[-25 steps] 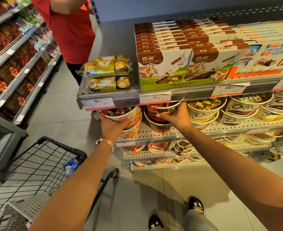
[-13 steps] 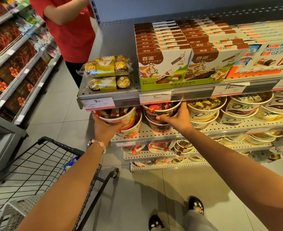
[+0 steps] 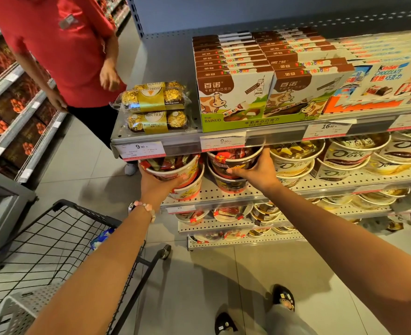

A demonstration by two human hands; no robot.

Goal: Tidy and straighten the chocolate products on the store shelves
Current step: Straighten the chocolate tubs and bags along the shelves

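The left-hand tub has come forward and up off its stack since a second ago, while the right one has barely shifted. The left hand has its fingers curled under a red chocolate tub at the second shelf's left end; the right hand grips the rim of the neighbouring red tub, at three o'clock from the first. Both tubs sit on lower tubs. At three o'clock, the Dove tubs look roughly lined up; the lower shelves' tubs appear untouched, so I'd judge plenty remains.
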